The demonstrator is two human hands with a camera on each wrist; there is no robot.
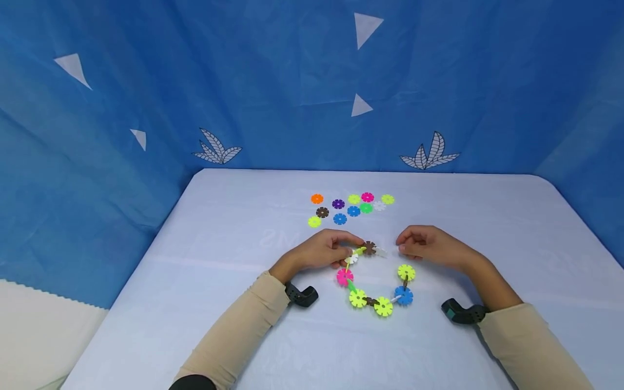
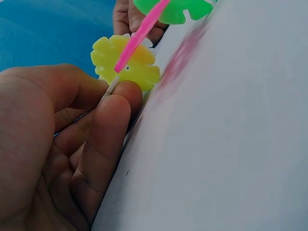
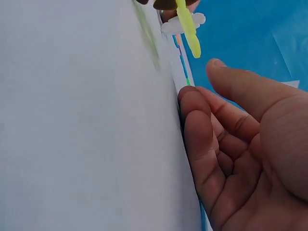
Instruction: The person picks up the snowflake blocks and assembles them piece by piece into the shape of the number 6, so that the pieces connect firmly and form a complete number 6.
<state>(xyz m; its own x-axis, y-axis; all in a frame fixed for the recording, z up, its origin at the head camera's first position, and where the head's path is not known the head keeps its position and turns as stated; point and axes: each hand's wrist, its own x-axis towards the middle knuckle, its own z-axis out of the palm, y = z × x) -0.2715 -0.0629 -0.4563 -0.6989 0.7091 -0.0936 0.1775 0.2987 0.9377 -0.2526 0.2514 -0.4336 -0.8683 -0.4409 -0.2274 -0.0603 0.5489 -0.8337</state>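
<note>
A chain of slotted, flower-shaped plastic discs curves in an open loop on the table, among them a pink disc (image 1: 344,277) and a blue disc (image 1: 403,296). My left hand (image 1: 318,250) pinches a white disc (image 2: 111,87) of this chain between thumb and fingers, beside a yellow disc (image 2: 127,60). Past that hand, a brown disc (image 1: 369,247) and a second white disc (image 1: 380,252) form the upper end. My right hand (image 1: 434,246) is just right of that end, fingers loosely bent, holding nothing. Below it, a yellow disc (image 1: 406,272) tops the chain's other end.
Several loose discs lie farther back, including an orange disc (image 1: 317,199), a purple disc (image 1: 338,204) and a green disc (image 1: 366,208). The white-covered table (image 1: 219,216) meets a blue curtain (image 1: 292,81) behind. Dark wrist devices sit at both cuffs.
</note>
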